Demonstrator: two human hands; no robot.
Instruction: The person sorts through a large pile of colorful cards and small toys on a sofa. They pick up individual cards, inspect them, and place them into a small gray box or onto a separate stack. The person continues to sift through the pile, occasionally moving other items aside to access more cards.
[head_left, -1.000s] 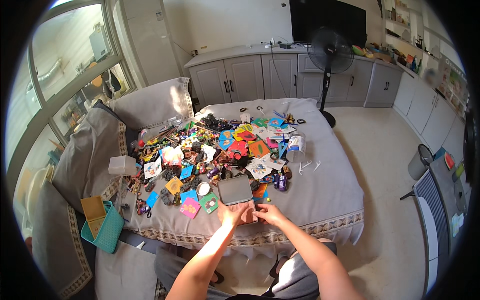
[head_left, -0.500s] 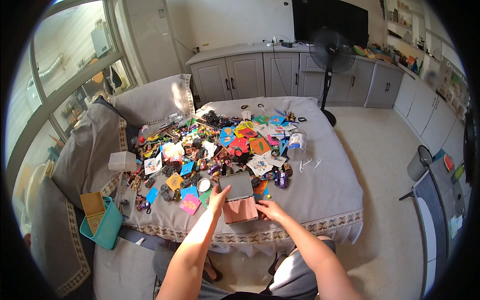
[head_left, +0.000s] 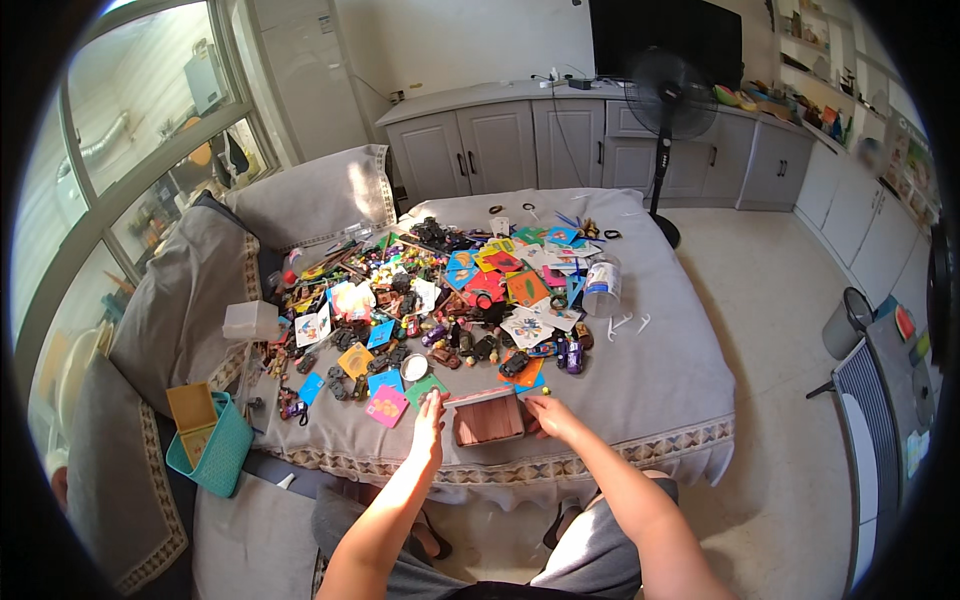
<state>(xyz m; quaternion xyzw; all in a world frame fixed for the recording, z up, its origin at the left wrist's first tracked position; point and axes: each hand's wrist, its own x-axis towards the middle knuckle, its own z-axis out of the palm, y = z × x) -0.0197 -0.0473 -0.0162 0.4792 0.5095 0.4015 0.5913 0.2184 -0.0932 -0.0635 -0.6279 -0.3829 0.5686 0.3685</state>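
Observation:
A grey hinged box (head_left: 489,438) filled with a tight row of pinkish-brown cards (head_left: 487,420) sits near the front edge of the cloth-covered surface. Its lid (head_left: 480,397) is tilted and seen almost edge-on. At the box's left side, my left hand (head_left: 428,425) is upright with fingers stretched, close to the lid's corner. My right hand (head_left: 549,416) bends its fingers around the right side of the box, by the lid's end. Just beyond lie a green card (head_left: 428,389), a pink card (head_left: 386,407) and a round white lid (head_left: 414,368).
A wide heap of toy cars, picture cards and small toys (head_left: 400,290) covers the middle. A clear jar (head_left: 602,287) lies at its right, with white plastic pieces (head_left: 628,325) nearby. A teal basket (head_left: 222,452) stands at left. Beyond is a standing fan (head_left: 663,140).
The box lid has swung from standing open to a lower, nearly edge-on tilt. My left hand has moved from the lid's face to the box's left side.

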